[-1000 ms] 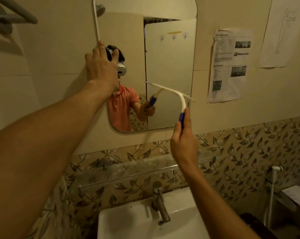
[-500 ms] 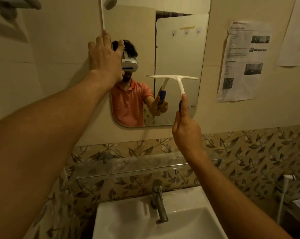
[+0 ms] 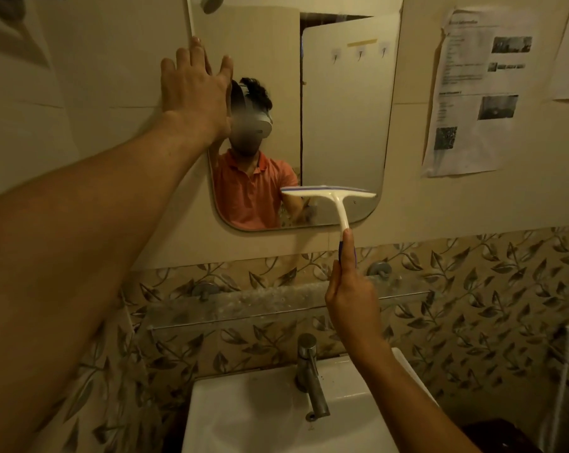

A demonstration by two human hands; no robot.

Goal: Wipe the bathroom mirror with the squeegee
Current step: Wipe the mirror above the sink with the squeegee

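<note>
The bathroom mirror (image 3: 342,109) hangs on the beige tiled wall with rounded lower corners. A white squeegee (image 3: 330,193) with a blue grip lies level across the mirror's lower right part, blade against the glass. My right hand (image 3: 350,289) is closed round its handle from below. My left hand (image 3: 194,89) rests flat on the mirror's left edge, fingers spread and pointing up, holding nothing. The glass reflects a person in an orange shirt.
A glass shelf (image 3: 276,305) runs under the mirror above a white sink (image 3: 260,413) with a metal tap (image 3: 310,377). Printed papers (image 3: 476,93) hang on the wall to the right. Leaf-patterned tiles cover the lower wall. A white hose (image 3: 567,371) stands at far right.
The squeegee went from tilted to level, then slid down the right side of the mirror to near its bottom edge. My left hand stayed on the left edge.
</note>
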